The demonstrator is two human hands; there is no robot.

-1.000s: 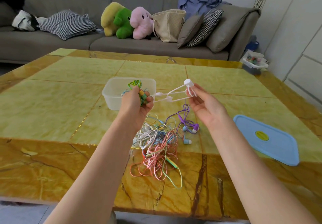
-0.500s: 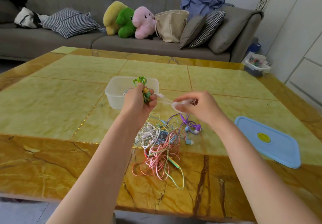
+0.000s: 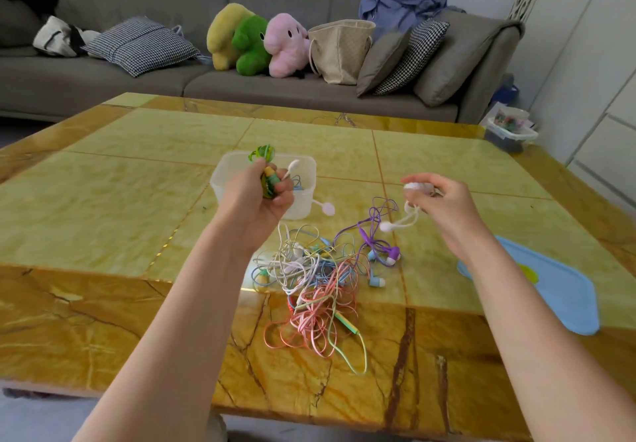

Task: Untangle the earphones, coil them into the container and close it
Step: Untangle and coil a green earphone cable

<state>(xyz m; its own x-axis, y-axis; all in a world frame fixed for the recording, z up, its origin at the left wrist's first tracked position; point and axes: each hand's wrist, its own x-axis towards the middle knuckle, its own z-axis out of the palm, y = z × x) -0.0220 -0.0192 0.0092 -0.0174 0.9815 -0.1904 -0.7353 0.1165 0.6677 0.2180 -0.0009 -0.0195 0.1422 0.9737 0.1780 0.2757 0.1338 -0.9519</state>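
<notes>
A tangled heap of coloured earphones (image 3: 316,276) lies on the yellow table (image 3: 120,200) near its front edge. Behind it stands the clear plastic container (image 3: 306,170) with some cord inside. My left hand (image 3: 258,197) is raised in front of the container and grips a bundled green earphone (image 3: 266,173); a white earbud sticks up beside it. My right hand (image 3: 437,197) is to the right, its fingers curled round a white earphone cord (image 3: 409,214) whose end dangles below. The blue lid (image 3: 564,290) lies flat at the right.
A grey sofa (image 3: 172,80) with cushions, plush toys (image 3: 254,40) and a tote bag (image 3: 340,49) runs behind the table. A small storage box (image 3: 509,132) sits on the floor past the table's far right corner. White cabinets stand at the right.
My right hand moved right, away from my left hand, gathering the white cord that had been stretched between them. A white earbud now hangs over the container's front.
</notes>
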